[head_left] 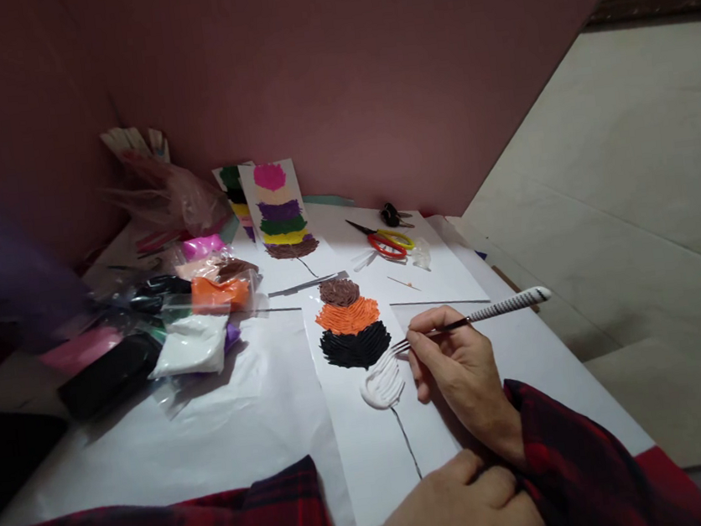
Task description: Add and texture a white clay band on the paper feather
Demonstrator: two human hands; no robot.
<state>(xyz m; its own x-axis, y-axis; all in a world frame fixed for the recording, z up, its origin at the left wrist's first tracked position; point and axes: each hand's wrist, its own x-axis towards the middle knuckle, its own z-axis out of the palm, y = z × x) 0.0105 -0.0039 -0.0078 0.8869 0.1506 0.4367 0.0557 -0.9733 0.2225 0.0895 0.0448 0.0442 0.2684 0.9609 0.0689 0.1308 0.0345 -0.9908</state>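
My right hand [460, 369] is closed around a fork [507, 304] with a patterned handle. Its tines touch the upper right of a white clay patch [382, 382] marked with curved ridges. That patch lies on a white paper strip [364, 464], below ridged black [356, 345], orange [347, 316] and brown [338, 292] clay layers. A dark drawn line runs down from the white clay. My left hand [467, 507] rests over the strip's lower end, against my right wrist. Its fingers are curled, and their tips are hidden.
Bags of coloured clay [192, 344] crowd the left side, beside a black case [110, 375]. A finished-looking coloured strip [286, 220] lies at the back. Scissors [386, 242], keys [394, 216] and a thin pin-like piece [404, 283] lie behind on white paper. A pinkish wall [334, 70] borders the table.
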